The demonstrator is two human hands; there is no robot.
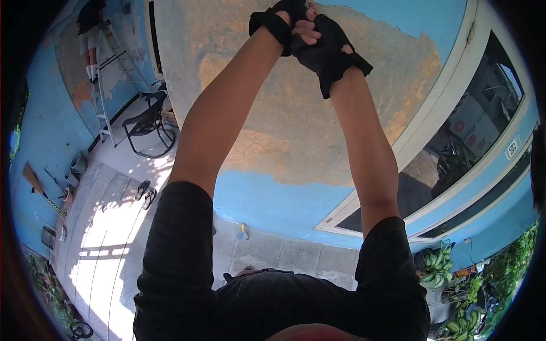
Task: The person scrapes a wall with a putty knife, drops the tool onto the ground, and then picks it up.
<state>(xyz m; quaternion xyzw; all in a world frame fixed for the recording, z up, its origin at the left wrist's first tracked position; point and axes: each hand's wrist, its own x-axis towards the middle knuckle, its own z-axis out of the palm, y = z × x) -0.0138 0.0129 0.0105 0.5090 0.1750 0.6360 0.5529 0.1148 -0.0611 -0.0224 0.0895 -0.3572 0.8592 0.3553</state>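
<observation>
Both arms reach up to a wall (296,108) where blue paint gives way to bare grey and orange-brown patches. My left hand (289,12), in a black fingerless glove, is closed at the top edge of the view and partly cut off. Close against it, my right hand (314,42) wears a matching glove, its fingers curled tight. Whatever the two hands grip is hidden by the gloves and the frame's edge. Ragged blue paint borders the bare patch just right of the hands.
At the upper left a person (91,28) stands on a ladder (105,85). Nearby are a black chair (147,122), sandals (146,194) and a broom (33,179). A small yellow-handled tool (243,232) is by the wall's foot. A window (455,142) and plants (437,266) are on the right.
</observation>
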